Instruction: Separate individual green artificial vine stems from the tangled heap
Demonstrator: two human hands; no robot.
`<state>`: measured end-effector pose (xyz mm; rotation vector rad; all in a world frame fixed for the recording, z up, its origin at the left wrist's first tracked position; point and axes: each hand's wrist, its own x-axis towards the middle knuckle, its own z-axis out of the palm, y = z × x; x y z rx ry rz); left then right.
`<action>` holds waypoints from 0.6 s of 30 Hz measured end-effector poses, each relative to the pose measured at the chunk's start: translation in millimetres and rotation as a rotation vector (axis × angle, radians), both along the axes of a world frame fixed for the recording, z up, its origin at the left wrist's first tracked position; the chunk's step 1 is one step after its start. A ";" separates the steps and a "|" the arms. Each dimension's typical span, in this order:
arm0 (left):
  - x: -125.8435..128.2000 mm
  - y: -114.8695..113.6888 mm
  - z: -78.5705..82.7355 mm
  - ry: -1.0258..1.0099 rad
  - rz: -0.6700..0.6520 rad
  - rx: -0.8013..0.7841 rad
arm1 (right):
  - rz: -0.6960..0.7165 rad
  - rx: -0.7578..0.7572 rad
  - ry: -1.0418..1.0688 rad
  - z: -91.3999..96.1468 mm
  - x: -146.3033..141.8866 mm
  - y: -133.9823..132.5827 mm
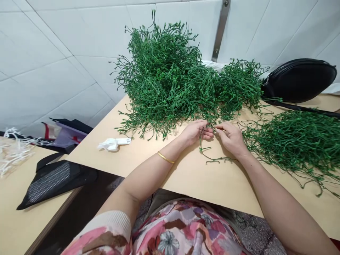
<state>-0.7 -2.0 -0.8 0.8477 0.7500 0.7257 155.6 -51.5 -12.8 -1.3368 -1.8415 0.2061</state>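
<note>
My left hand (196, 132), palm partly turned up and fingers curled, holds thin green plastic-looking stems (201, 140). Close beside it, my right hand (231, 137) pinches the same small bunch between thumb and forefinger. The exact grip point is partly hidden by the fingers. Below the hands, a few loose green stems (218, 160) lie on the tabletop (186, 170). Just behind my hands rises a large tangled pile of green stems with small budlike tips (170, 78). Another pile of green stems (300, 138) spreads to the right of my right forearm.
A black bag (302, 79) stands at the back right, its strap along the table. Crumpled white tissue (113, 143) lies on the left. On a lower surface at far left are a black mesh pouch (50, 180) and white strands (16, 152). A tiled wall (79, 32) bounds the back.
</note>
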 end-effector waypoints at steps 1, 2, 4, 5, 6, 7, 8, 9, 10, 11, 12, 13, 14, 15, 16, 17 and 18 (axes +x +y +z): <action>-0.3 1.0 -0.1 0.012 0.009 -0.005 | 0.009 0.003 -0.018 -0.9 -0.7 -0.1; -0.5 1.5 -0.2 0.028 0.011 0.001 | 0.010 0.012 -0.030 -1.4 -1.3 -0.1; -0.2 1.0 -0.8 0.058 0.012 0.034 | -0.003 0.047 -0.031 -1.3 -1.9 -0.7; 0.3 0.3 -1.2 0.066 0.015 0.053 | -0.012 0.069 -0.024 -0.7 -2.1 -1.2; 0.9 -0.7 -1.6 0.070 0.017 0.069 | -0.020 0.086 -0.018 0.2 -2.5 -1.8; 1.6 -1.7 -2.0 0.071 0.019 0.080 | -0.020 0.090 -0.019 1.0 -2.9 -2.4; 2.2 -2.6 -2.2 0.068 0.024 0.087 | -0.014 0.081 -0.026 1.5 -3.5 -2.9; 2.6 -3.2 -2.3 0.061 0.026 0.086 | -0.003 0.065 -0.037 1.7 -4.1 -3.2; 2.9 -3.6 -2.2 0.050 0.028 0.078 | 0.010 0.048 -0.050 1.3 -4.7 -3.2; 2.9 -3.5 -2.1 0.036 0.025 0.065 | 0.025 0.031 -0.059 0.5 -5.1 -2.9; 2.7 -3.2 -1.9 0.020 0.020 0.049 | 0.039 0.019 -0.062 -0.5 -5.2 -2.5; 2.3 -2.6 -1.7 0.003 0.015 0.035 | 0.052 0.012 -0.061 -1.5 -5.1 -1.9; 1.8 -1.8 -1.7 -0.015 0.011 0.023 | 0.064 0.008 -0.059 -2.2 -4.5 -1.3; 1.3 -1.0 -1.8 -0.027 0.005 0.014 | 0.072 0.004 -0.060 -2.4 -3.8 -0.9; 0.8 -0.2 -2.1 -0.034 -0.003 0.011 | 0.073 0.002 -0.063 -2.2 -2.8 -0.6; 0.3 0.6 -2.6 -0.037 -0.013 0.012 | 0.067 0.001 -0.067 -1.5 -1.8 -0.5; -0.2 1.2 -3.2 -0.038 -0.023 0.017 | 0.059 0.003 -0.070 -0.4 -1.0 -0.5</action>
